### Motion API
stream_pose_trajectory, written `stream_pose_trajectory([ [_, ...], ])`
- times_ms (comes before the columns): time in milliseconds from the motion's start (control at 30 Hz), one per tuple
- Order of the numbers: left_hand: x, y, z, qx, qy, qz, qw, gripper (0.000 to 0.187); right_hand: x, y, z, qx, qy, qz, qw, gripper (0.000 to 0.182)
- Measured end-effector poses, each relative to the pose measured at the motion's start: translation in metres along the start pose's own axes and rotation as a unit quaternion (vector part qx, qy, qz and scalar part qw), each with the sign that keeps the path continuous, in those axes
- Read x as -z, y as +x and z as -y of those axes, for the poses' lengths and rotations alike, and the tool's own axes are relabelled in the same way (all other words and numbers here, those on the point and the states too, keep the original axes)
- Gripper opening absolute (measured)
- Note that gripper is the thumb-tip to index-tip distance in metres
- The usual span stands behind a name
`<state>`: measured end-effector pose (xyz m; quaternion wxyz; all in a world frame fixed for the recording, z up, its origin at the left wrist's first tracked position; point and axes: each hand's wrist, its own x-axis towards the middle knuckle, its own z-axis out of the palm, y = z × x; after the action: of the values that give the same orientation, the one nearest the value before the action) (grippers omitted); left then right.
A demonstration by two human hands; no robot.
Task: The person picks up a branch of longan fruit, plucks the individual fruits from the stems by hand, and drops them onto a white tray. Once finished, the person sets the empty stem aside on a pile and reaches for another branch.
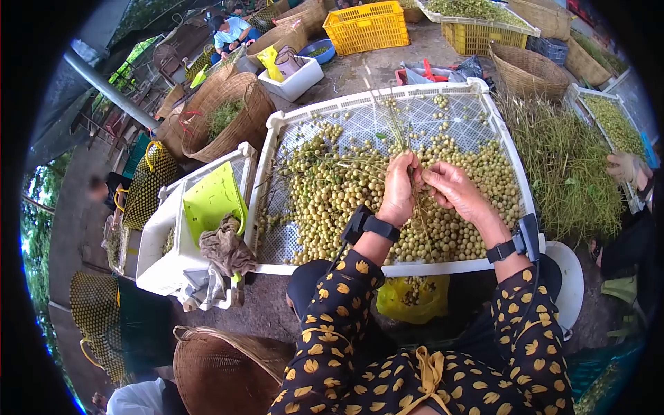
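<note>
My left hand is closed around a bunch of thin stems, which fan out above and hang below the fist. Close beside it on the right, my right hand has its fingers bent together at the stems; what lies between its fingertips is too small to make out. Both hands are over a white mesh tray holding many small round yellow-green fruits. More stems with fruit lie across the tray to the left of my hands.
A heap of bare stems lies right of the tray. On the left stand a lime-green scoop, a grey cloth and wicker baskets. A yellow crate is behind. Another person's gloved hand shows at right.
</note>
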<state>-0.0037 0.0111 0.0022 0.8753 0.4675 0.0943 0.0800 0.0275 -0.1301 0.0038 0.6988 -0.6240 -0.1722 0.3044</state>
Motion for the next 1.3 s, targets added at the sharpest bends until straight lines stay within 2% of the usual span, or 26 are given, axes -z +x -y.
stream_pose_trajectory([
  [100,0.002,0.0,0.003,-0.012,0.006,0.011,1.0,0.025,-0.003,0.0,0.0,0.01,0.007,0.01,1.0,0.017],
  [300,0.001,0.001,0.001,0.011,-0.024,0.0,1.0,0.023,0.001,0.001,-0.005,-0.007,0.146,-0.023,0.989,0.011],
  [400,0.004,0.003,-0.001,-0.007,-0.05,0.031,0.998,0.022,0.009,0.002,-0.003,0.029,0.143,-0.045,0.988,0.013],
  [433,0.005,0.003,-0.002,-0.006,-0.045,0.028,0.999,0.023,0.009,0.001,0.002,0.009,0.075,-0.086,0.993,0.016],
  [533,0.005,0.004,-0.003,-0.004,-0.063,0.026,0.998,0.023,0.01,0.001,0.007,0.044,-0.082,-0.09,0.992,0.019],
  [667,0.002,0.004,-0.002,-0.004,-0.067,-0.018,0.998,0.022,-0.001,-0.002,0.008,0.067,-0.135,0.007,0.989,0.021],
  [700,0.003,0.005,-0.001,-0.01,-0.062,-0.024,0.998,0.022,-0.007,-0.002,0.006,0.116,-0.164,-0.021,0.979,0.019],
  [800,0.004,0.007,0.003,-0.039,-0.014,-0.035,0.999,0.023,-0.002,0.008,-0.006,0.183,-0.222,-0.024,0.957,0.018],
  [933,-0.001,0.002,-0.001,-0.048,0.104,-0.049,0.992,0.025,0.0,0.003,0.001,0.16,-0.285,-0.017,0.945,0.014],
  [1033,-0.005,0.0,0.0,-0.034,0.109,-0.065,0.991,0.025,0.0,0.0,0.005,0.233,-0.47,-0.045,0.85,0.015],
  [1133,-0.005,0.002,0.005,-0.056,0.102,-0.059,0.991,0.024,0.003,0.004,-0.006,0.309,-0.512,-0.066,0.799,0.014],
  [1233,-0.007,0.0,0.004,-0.057,0.063,-0.059,0.995,0.024,0.008,0.003,-0.01,0.268,-0.508,-0.098,0.813,0.012],
  [1300,-0.006,-0.001,-0.001,-0.053,0.051,-0.057,0.996,0.025,0.017,0.006,-0.007,0.308,-0.536,-0.101,0.779,0.011],
])
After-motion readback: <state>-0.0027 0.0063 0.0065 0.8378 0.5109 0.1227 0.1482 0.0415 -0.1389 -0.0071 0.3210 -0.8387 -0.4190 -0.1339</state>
